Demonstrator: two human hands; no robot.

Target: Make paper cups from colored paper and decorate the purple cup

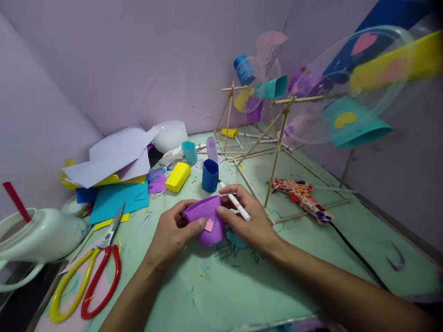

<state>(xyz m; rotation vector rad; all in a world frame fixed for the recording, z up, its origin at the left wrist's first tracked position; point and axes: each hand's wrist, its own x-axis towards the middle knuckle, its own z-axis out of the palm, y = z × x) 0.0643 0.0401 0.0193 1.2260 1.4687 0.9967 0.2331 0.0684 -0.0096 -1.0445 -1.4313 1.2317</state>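
A purple paper cup shape (212,233) with a small pink piece (209,225) on its side is held between both hands over the green table. My left hand (178,230) grips its left side, thumb at the pink piece. On the right side, the fingers of my right hand (247,216) close round the cup's edge, and a white marker (238,206) lies between thumb and index finger, its tip pointing up and left. Just behind stand a dark blue paper cup (210,176) and a yellow one (178,177), which lies on its side.
Scissors (107,240) and a white teapot (44,235) are at left, near stacked paper (117,152). Stick frames with paper-cup wheels (284,110) stand at right, beside a patterned glue gun (304,198) with a black cord. Teal (189,153) and lilac cups (212,148) stand behind.
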